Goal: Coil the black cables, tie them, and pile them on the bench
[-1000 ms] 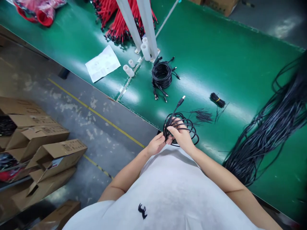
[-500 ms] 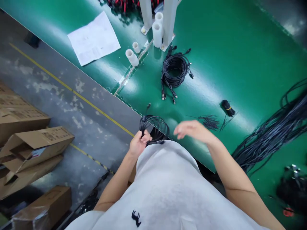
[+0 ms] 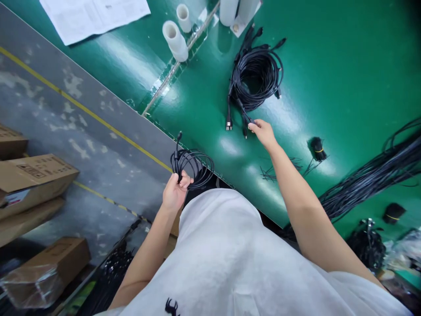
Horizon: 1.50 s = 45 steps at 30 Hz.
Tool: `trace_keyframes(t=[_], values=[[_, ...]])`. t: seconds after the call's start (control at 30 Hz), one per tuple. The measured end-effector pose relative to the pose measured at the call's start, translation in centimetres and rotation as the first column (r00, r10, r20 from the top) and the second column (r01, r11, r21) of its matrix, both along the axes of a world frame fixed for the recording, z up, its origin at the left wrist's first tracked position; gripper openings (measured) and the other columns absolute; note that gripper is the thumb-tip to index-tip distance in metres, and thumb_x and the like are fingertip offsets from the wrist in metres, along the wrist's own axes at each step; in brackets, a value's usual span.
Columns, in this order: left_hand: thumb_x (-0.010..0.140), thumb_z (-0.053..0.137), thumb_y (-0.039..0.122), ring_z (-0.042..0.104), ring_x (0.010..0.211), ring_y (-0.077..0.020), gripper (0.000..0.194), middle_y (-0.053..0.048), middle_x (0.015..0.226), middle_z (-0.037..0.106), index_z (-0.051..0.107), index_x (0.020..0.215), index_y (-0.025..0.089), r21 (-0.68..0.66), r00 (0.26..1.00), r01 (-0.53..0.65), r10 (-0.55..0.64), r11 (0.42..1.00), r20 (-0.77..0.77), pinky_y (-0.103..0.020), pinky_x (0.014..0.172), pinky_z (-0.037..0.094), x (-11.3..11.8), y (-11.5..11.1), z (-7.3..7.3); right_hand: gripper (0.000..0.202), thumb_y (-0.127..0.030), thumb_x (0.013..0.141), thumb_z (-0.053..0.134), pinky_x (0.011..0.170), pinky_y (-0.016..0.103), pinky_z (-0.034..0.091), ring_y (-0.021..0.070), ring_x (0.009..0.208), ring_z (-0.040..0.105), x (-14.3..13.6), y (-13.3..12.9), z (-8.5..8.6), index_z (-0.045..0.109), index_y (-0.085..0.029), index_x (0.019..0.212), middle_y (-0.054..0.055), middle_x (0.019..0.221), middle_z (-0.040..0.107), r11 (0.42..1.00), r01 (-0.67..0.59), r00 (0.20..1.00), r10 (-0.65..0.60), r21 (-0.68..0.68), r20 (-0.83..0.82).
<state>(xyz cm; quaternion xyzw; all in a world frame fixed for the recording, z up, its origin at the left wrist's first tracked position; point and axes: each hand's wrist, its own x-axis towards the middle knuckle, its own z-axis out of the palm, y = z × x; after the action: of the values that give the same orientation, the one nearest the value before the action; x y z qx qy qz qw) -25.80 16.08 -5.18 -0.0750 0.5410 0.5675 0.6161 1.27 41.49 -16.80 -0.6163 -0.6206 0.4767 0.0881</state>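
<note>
since the earlier frame, the right hand point(image 3: 262, 131) has reached forward, its fingers now pinched on a cable end of the coiled bundle point(image 3: 255, 79) on the green table point(image 3: 329, 70). the left hand point(image 3: 176, 188), curled closed, grips a looped cable point(image 3: 194, 166) beside the table's edge.

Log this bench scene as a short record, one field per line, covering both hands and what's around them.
Left hand: left hand holds a small black cable coil at the table edge
Right hand: right hand pinches a cable end of the larger coil
Surface: green table
Right side: banded black bundle, long loose cables
Upper left: white paper, white tubes
Floor: cardboard boxes
</note>
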Motion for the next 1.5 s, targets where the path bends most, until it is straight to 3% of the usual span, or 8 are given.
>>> trace_keyframes(t=[0.3,0.43,0.57,0.73,0.83,1.07,1.33,1.5], values=[[0.087,0.064,0.039,0.037,0.053,-0.0082,0.027,0.007,0.056,0.035,0.062,0.080,0.014,0.014,0.999,0.034,-0.034,0.999,0.022,-0.028,0.072,0.049,-0.1,2.0,-0.1,0.022,-0.032,0.089,0.051,0.070,0.028,0.047,0.0126,0.064,0.054,-2.5,3.4,1.6,0.065,-0.016,0.084,0.001,0.071,0.060,0.999,-0.006,0.997,0.003,-0.039,-0.071],[0.086,0.065,0.040,0.038,0.053,-0.0084,0.026,0.007,0.056,0.036,0.062,0.082,0.014,0.010,1.000,0.009,-0.009,1.000,-0.020,-0.029,0.073,0.049,-0.4,1.7,-0.4,0.028,-0.030,0.096,0.044,0.082,0.034,0.048,0.0181,0.078,0.060,-3.8,3.0,4.6,0.067,-0.017,0.089,0.005,0.079,0.064,0.972,-0.045,0.994,0.020,0.229,0.109],[0.082,0.070,0.041,0.039,0.054,-0.0088,0.028,0.006,0.057,0.038,0.063,0.083,0.014,0.015,1.000,-0.002,0.002,1.000,-0.027,-0.030,0.074,0.050,-0.4,1.7,-0.7,0.033,-0.038,0.101,0.040,0.098,0.046,0.042,0.0273,0.111,0.055,-5.8,3.8,6.9,0.064,-0.016,0.109,0.014,0.113,0.061,0.835,-0.235,0.944,0.074,0.497,0.322],[0.082,0.070,0.043,0.039,0.055,-0.0086,0.030,0.007,0.057,0.037,0.064,0.084,0.015,0.042,0.999,0.002,-0.001,0.999,-0.035,-0.029,0.075,0.049,0.2,1.9,-0.6,0.031,-0.035,0.094,0.057,0.096,0.051,0.042,0.0347,0.113,0.054,-8.8,5.9,6.7,0.063,-0.009,0.111,0.020,0.115,0.060,0.793,-0.524,0.755,0.263,0.311,0.601],[0.081,0.071,0.045,0.040,0.056,-0.0087,0.032,0.006,0.058,0.038,0.064,0.084,0.014,0.036,0.999,-0.001,0.002,0.999,-0.033,-0.029,0.075,0.049,0.6,1.8,-0.6,0.026,-0.025,0.096,0.051,0.091,0.046,0.045,0.0311,0.104,0.060,-7.9,6.5,7.3,0.064,-0.009,0.112,0.019,0.112,0.063,0.813,-0.519,0.751,0.285,0.265,0.595],[0.083,0.069,0.041,0.039,0.055,-0.0087,0.028,0.006,0.057,0.038,0.064,0.083,0.014,0.047,1.000,0.002,0.000,0.999,-0.031,-0.029,0.074,0.050,0.3,2.9,-1.1,0.030,-0.021,0.094,0.054,0.110,0.047,0.034,0.0267,0.115,0.058,-2.9,8.8,11.6,0.066,-0.013,0.121,0.014,0.122,0.067,0.750,-0.580,0.769,0.374,0.319,0.519],[0.082,0.070,0.042,0.040,0.054,-0.0082,0.030,0.006,0.056,0.039,0.064,0.085,0.013,0.079,0.997,0.066,-0.062,0.995,-0.045,-0.029,0.076,0.051,0.6,4.0,-1.0,0.038,-0.024,0.087,0.067,0.102,0.044,0.044,0.0281,0.115,0.060,-4.2,9.3,8.3,0.066,-0.017,0.125,0.012,0.123,0.065,0.776,-0.620,0.727,0.514,0.114,0.455],[0.084,0.068,0.040,0.041,0.054,-0.0081,0.028,0.006,0.055,0.039,0.064,0.082,0.013,0.024,0.998,0.020,-0.018,1.000,-0.062,-0.029,0.073,0.051,0.9,3.5,-0.7,0.052,-0.049,0.087,0.065,0.098,0.053,0.044,0.0339,0.114,0.056,-6.4,8.5,5.0,0.059,-0.010,0.122,0.019,0.120,0.059,0.846,-0.484,0.835,0.370,0.224,0.408]])
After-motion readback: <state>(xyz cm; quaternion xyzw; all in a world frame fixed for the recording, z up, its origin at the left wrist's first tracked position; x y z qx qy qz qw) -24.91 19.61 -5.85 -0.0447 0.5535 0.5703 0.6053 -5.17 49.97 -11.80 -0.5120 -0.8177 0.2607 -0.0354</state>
